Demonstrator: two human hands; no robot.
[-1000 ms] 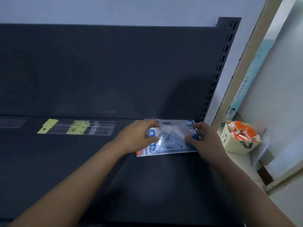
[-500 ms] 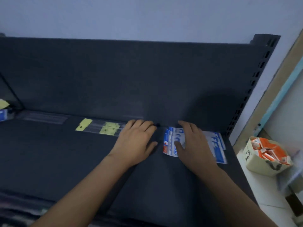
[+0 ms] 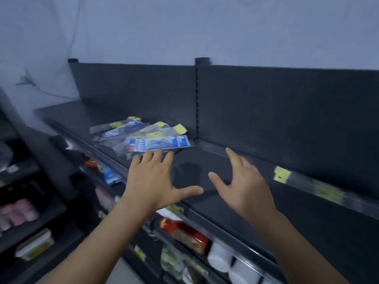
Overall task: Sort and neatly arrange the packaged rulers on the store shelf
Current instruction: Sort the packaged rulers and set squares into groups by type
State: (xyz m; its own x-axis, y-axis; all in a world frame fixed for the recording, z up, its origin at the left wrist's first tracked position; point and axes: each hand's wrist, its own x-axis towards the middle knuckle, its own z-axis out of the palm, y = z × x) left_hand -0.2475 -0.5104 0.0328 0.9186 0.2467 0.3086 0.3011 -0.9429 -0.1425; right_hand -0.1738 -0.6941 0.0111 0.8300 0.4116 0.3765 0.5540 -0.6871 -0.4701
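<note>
Above the shelf (image 3: 205, 158), left grip (image 3: 152, 181) and right grip (image 3: 244, 185) hovered released, empty; jumbled ruler packs (image 3: 147, 138) just ahead likely needed gathering next.

Red packets (image 3: 185, 235) lie just beside white tubs (image 3: 219, 257) low down; pink bundles (image 3: 18, 212) sit far left.
</note>
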